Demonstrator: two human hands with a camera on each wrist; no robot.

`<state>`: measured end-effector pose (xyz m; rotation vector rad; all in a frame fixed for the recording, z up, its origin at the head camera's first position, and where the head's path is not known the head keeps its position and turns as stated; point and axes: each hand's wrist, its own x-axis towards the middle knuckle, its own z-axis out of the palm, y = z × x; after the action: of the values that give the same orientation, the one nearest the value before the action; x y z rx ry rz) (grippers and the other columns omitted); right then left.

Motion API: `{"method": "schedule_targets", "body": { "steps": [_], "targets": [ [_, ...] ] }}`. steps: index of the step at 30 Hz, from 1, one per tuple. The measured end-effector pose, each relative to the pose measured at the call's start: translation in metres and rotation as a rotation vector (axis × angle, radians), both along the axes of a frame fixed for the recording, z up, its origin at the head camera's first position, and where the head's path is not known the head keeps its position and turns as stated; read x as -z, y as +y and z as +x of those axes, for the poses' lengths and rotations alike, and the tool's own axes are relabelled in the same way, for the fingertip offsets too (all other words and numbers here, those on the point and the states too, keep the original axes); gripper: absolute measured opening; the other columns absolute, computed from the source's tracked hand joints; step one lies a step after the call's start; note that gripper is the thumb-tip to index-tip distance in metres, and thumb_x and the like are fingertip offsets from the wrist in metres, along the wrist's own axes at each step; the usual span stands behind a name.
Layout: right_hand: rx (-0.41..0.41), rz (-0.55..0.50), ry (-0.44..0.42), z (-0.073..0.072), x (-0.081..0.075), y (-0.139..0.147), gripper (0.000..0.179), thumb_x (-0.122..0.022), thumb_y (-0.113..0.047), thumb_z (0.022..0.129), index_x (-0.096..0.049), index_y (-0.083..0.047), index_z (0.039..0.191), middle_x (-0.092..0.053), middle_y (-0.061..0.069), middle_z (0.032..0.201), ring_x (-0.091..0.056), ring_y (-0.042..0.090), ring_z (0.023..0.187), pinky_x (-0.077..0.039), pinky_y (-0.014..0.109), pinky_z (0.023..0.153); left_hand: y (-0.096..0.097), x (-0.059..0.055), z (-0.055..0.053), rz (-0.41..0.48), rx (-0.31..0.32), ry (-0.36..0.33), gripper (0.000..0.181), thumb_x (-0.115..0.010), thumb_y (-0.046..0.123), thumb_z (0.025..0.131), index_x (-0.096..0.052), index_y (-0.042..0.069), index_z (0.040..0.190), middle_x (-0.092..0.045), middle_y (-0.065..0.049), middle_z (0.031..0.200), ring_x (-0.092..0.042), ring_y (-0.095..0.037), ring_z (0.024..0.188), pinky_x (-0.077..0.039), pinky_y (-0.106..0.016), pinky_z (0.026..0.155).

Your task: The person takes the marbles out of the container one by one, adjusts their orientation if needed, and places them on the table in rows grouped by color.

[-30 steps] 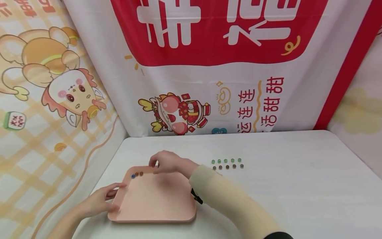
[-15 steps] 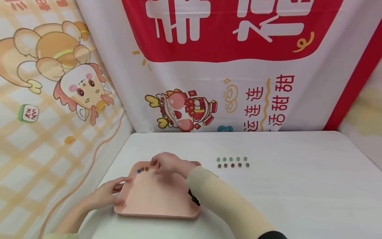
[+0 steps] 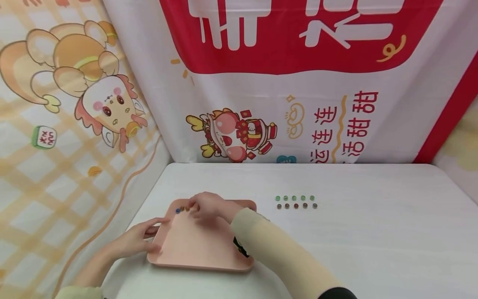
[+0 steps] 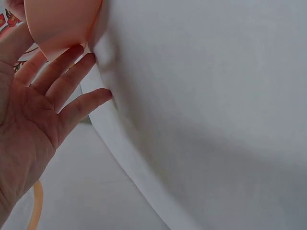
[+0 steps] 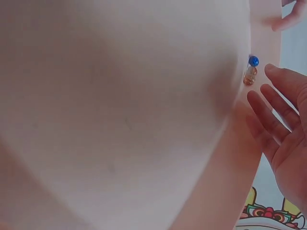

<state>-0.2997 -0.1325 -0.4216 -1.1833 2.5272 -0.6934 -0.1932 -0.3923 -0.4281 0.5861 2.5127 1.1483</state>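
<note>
A shallow pink tray (image 3: 201, 245) lies on the white table. Along its far left inner edge sit a blue marble (image 3: 177, 211) and two amber marbles (image 3: 182, 209), close together. My left hand (image 3: 136, 238) holds the tray's left side, thumb and index finger over the rim; other fingers reach below the edge in the left wrist view. Over the tray's far side, my right hand (image 3: 209, 205) has its fingertips beside the amber marbles. The right wrist view shows that hand's fingers (image 5: 268, 115) loosely bent, with nothing visible between them and the blue marble (image 5: 253, 61) close by.
Right of the tray, a row of several green marbles (image 3: 294, 198) lies on the table (image 3: 373, 232), with a row of several brownish marbles (image 3: 296, 206) in front. Printed cloth (image 3: 306, 87) hangs behind the table and along the left.
The head view has shifted, so the scene sits farther right and slightly higher. My right hand has moved left along the tray's far edge, closer to the amber marbles. My left hand stays on the tray.
</note>
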Motion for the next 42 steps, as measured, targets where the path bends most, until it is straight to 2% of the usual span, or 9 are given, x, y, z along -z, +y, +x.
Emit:
{"method": "schedule_targets", "body": {
  "steps": [7, 12, 19, 21, 26, 29, 35, 42],
  "targets": [
    [0.001, 0.021, 0.013, 0.002, 0.007, -0.006, 0.036, -0.069, -0.017, 0.091, -0.064, -0.015, 0.127, -0.064, -0.002, 0.107, -0.05, 0.008, 0.088, -0.042, 0.022, 0.08, 0.0, 0.002, -0.003, 0.007, 0.0, -0.037, 0.077, -0.078, 0.013, 0.081, -0.037, -0.004, 0.144, -0.05, -0.032, 0.133, -0.053, -0.026, 0.121, -0.043, -0.019, 0.087],
    [0.0, 0.03, 0.007, 0.001, 0.012, -0.013, 0.041, -0.07, -0.018, 0.091, -0.062, -0.018, 0.131, -0.062, -0.005, 0.102, -0.049, 0.008, 0.085, -0.041, 0.02, 0.077, 0.0, 0.001, -0.002, 0.002, 0.005, -0.021, 0.077, -0.079, 0.012, 0.081, -0.037, -0.005, 0.144, -0.051, -0.032, 0.133, -0.053, -0.023, 0.121, -0.043, -0.019, 0.088],
    [-0.035, 0.105, 0.072, 0.0, 0.015, -0.016, 0.044, -0.067, -0.019, 0.093, -0.058, -0.018, 0.136, -0.058, -0.004, 0.092, -0.047, 0.008, 0.082, -0.037, 0.02, 0.074, 0.002, 0.001, -0.001, 0.01, -0.008, -0.022, 0.077, -0.079, 0.012, 0.081, -0.037, -0.003, 0.145, -0.051, -0.03, 0.133, -0.051, -0.037, 0.122, -0.043, -0.018, 0.088],
    [-0.034, 0.108, 0.074, 0.0, 0.015, -0.015, 0.043, -0.067, -0.018, 0.093, -0.059, -0.018, 0.135, -0.057, -0.005, 0.095, -0.047, 0.008, 0.084, -0.037, 0.019, 0.075, 0.002, 0.001, -0.001, 0.013, -0.015, -0.026, 0.077, -0.079, 0.012, 0.081, -0.037, -0.002, 0.145, -0.051, -0.03, 0.134, -0.049, -0.041, 0.123, -0.044, -0.019, 0.088],
    [-0.022, 0.118, 0.101, 0.0, 0.017, -0.012, 0.037, -0.066, -0.016, 0.093, -0.063, -0.018, 0.13, -0.062, -0.009, 0.108, -0.05, 0.004, 0.089, -0.04, 0.017, 0.08, 0.003, 0.0, 0.0, 0.013, -0.03, -0.048, 0.078, -0.079, 0.012, 0.081, -0.038, -0.001, 0.145, -0.047, -0.032, 0.137, -0.045, -0.045, 0.124, -0.046, -0.023, 0.088],
    [-0.02, 0.13, 0.12, -0.001, 0.017, -0.01, 0.03, -0.065, -0.013, 0.094, -0.068, -0.019, 0.123, -0.064, -0.009, 0.108, -0.053, 0.003, 0.091, -0.041, 0.017, 0.083, 0.004, -0.001, -0.001, -0.002, -0.042, -0.056, 0.077, -0.079, 0.011, 0.08, -0.039, 0.0, 0.145, -0.046, -0.032, 0.137, -0.045, -0.045, 0.125, -0.047, -0.025, 0.088],
    [-0.001, 0.135, 0.089, -0.001, 0.015, -0.007, 0.025, -0.063, -0.003, 0.092, -0.074, -0.021, 0.106, -0.066, -0.011, 0.101, -0.056, 0.003, 0.092, -0.043, 0.017, 0.081, 0.004, -0.001, -0.001, -0.018, -0.055, -0.051, 0.077, -0.08, 0.012, 0.079, -0.04, 0.0, 0.144, -0.046, -0.033, 0.137, -0.045, -0.046, 0.124, -0.045, -0.021, 0.085],
    [0.024, 0.133, 0.088, -0.002, 0.014, -0.005, 0.017, -0.066, -0.007, 0.092, -0.075, -0.022, 0.092, -0.065, -0.012, 0.093, -0.056, 0.004, 0.084, -0.044, 0.017, 0.074, 0.006, -0.004, -0.001, -0.013, -0.051, -0.06, 0.078, -0.08, 0.012, 0.079, -0.039, -0.001, 0.144, -0.046, -0.034, 0.136, -0.045, -0.047, 0.124, -0.045, -0.023, 0.087]
  ]
}}
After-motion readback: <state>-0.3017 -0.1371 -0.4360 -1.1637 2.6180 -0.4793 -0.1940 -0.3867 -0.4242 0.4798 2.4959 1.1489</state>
